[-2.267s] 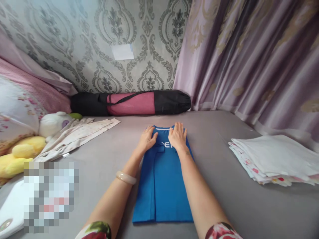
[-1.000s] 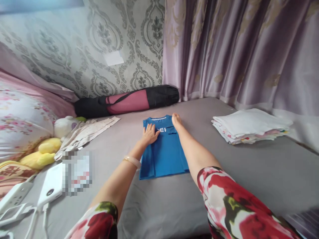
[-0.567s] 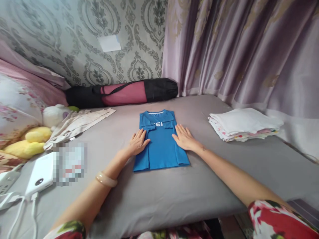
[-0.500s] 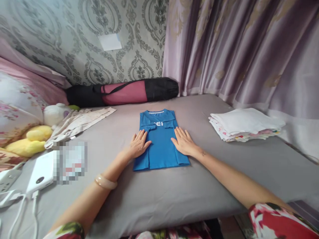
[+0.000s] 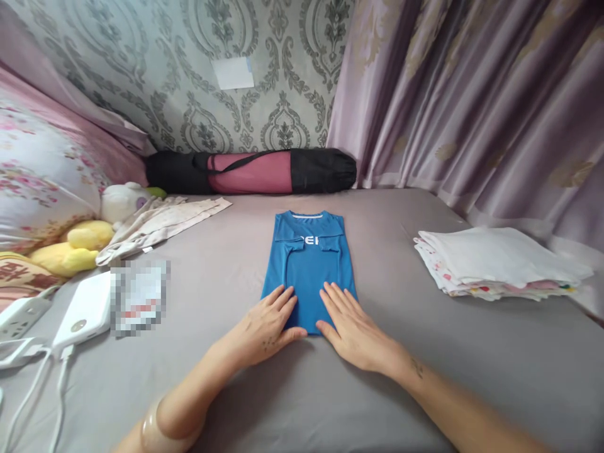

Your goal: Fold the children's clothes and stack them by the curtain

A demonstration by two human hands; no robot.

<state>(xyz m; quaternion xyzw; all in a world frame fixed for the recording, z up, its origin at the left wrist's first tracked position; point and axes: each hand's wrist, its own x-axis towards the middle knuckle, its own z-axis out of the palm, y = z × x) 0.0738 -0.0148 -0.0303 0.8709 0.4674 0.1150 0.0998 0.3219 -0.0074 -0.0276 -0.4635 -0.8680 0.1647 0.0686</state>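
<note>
A blue shirt [image 5: 311, 277] lies flat on the grey sheet, its sides and sleeves folded inward over white lettering that is partly covered. Its collar points away from me. My left hand [image 5: 267, 324] rests on the shirt's near left corner, fingers stretched out and the thumb along the bottom hem. On the near right corner lies my right hand [image 5: 352, 324], palm down with its fingers spread. Both hands hide parts of the lower edge. Neither one grips the cloth.
A stack of folded white cloths [image 5: 500, 261] sits at the right. Along the wall lies a black and pink roll bag [image 5: 250, 173]. To the left are a yellow plush toy [image 5: 70, 251], a beige cloth [image 5: 165, 226], a white power bank [image 5: 87, 308] with cables and a power strip [image 5: 23, 314].
Both hands have slid toward me, from the shirt's sides down to its near corners. The view has shifted slightly. The shirt remains folded in the same way.
</note>
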